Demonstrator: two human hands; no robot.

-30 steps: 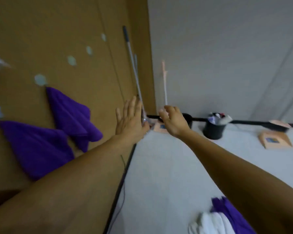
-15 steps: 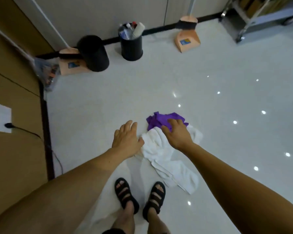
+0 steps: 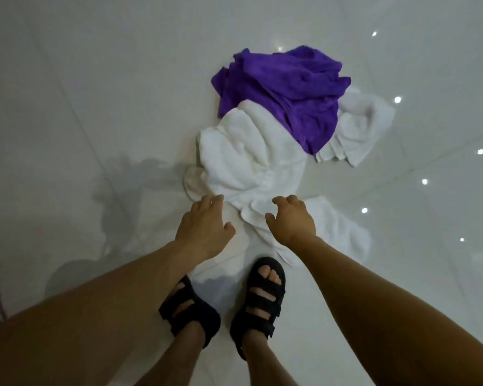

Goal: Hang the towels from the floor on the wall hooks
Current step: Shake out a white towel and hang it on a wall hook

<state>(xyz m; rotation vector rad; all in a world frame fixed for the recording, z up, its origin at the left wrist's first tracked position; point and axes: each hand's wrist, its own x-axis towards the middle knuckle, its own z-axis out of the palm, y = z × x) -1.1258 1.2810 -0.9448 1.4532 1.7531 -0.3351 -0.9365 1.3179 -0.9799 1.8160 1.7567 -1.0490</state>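
Glossy white floor (image 3: 81, 107) under crumpled white towels (image 3: 248, 162), sandalled feet (image 3: 221, 313)

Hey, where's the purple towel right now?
In the head view, the purple towel lies crumpled on the floor, up and right of centre, partly on top of the far end of the white towels.

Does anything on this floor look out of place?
Yes: a purple towel lies crumpled over white towels in a heap on the floor, instead of hanging. Neither the left hand nor the right hand grips them yet.
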